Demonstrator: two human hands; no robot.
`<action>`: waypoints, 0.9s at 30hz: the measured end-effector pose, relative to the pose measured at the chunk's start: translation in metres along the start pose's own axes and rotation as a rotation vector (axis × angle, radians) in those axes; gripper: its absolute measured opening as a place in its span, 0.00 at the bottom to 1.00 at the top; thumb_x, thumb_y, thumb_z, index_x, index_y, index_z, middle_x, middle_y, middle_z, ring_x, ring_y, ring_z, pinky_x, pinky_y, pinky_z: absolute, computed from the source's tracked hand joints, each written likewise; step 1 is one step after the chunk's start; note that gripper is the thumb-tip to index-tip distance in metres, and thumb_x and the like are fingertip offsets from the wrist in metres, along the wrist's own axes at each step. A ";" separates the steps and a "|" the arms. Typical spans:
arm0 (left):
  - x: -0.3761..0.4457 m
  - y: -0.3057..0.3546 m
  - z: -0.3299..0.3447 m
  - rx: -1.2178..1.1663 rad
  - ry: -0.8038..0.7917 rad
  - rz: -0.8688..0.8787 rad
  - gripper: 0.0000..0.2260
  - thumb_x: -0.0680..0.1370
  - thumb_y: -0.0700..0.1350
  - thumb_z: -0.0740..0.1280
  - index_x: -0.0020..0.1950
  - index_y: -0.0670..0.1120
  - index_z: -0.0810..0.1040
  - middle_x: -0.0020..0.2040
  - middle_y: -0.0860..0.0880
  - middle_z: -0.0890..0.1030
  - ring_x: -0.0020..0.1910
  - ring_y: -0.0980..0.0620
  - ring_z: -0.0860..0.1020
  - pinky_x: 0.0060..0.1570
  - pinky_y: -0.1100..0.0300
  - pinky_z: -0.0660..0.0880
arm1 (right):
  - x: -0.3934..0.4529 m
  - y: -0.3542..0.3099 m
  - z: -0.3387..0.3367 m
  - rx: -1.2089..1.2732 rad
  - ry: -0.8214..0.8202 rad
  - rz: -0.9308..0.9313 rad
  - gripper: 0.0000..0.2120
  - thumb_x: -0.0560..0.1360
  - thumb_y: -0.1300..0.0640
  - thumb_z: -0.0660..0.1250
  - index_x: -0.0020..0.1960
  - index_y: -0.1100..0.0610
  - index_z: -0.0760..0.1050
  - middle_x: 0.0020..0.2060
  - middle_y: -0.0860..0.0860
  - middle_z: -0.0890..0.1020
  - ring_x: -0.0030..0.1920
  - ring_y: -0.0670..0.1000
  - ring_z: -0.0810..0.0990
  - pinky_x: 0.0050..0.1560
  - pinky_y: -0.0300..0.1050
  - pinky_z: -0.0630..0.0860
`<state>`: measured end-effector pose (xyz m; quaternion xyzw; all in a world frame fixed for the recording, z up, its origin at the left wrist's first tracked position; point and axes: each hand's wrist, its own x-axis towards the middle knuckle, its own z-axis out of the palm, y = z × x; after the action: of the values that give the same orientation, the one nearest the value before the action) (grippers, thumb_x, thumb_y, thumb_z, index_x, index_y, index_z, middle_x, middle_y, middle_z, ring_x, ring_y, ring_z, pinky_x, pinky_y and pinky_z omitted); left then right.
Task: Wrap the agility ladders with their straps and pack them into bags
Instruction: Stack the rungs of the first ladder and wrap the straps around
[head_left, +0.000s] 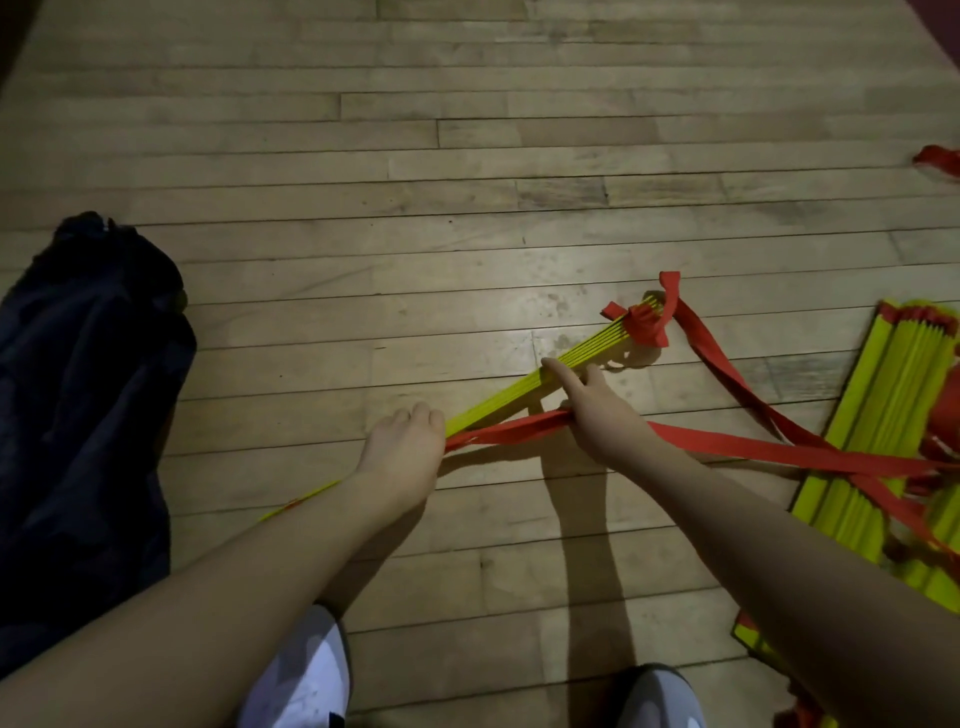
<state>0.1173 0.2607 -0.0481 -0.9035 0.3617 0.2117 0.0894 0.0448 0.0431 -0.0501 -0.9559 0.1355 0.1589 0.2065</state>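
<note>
- A sports hall, going by the floor (467, 156): long pale hardwood strips, scuffed, like a gym court.
- Training gear lies on that floor: yellow agility ladders (878, 441) with red straps (727, 364).
- A dark bag (88, 389) slumps left of them.

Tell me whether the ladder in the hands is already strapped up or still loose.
Still loose. The red strap trails unwound across the floor from the yellow rung bundle, which the left hand grips; the right hand holds the strap.
</note>
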 end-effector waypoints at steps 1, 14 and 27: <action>0.004 0.002 0.001 0.009 0.006 0.010 0.14 0.79 0.45 0.61 0.64 0.44 0.66 0.62 0.44 0.72 0.60 0.44 0.72 0.57 0.52 0.69 | 0.004 0.002 -0.001 0.012 0.005 -0.004 0.34 0.76 0.69 0.59 0.77 0.50 0.53 0.60 0.59 0.67 0.50 0.59 0.76 0.47 0.51 0.77; 0.074 0.064 -0.025 0.022 0.112 0.175 0.28 0.75 0.62 0.64 0.64 0.42 0.66 0.60 0.45 0.73 0.58 0.44 0.74 0.53 0.53 0.70 | 0.008 0.041 -0.009 0.355 0.192 -0.158 0.07 0.70 0.67 0.72 0.48 0.61 0.80 0.39 0.49 0.80 0.40 0.47 0.77 0.40 0.36 0.69; 0.063 0.073 -0.038 -0.178 0.065 0.132 0.13 0.77 0.35 0.60 0.60 0.41 0.65 0.58 0.41 0.69 0.50 0.40 0.76 0.38 0.51 0.66 | -0.016 0.048 -0.015 0.563 0.253 0.150 0.11 0.75 0.59 0.70 0.56 0.60 0.75 0.42 0.52 0.83 0.43 0.49 0.81 0.46 0.45 0.79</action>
<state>0.1197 0.1575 -0.0427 -0.8884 0.4031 0.2189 -0.0170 0.0184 -0.0028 -0.0482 -0.8606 0.2691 0.0099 0.4322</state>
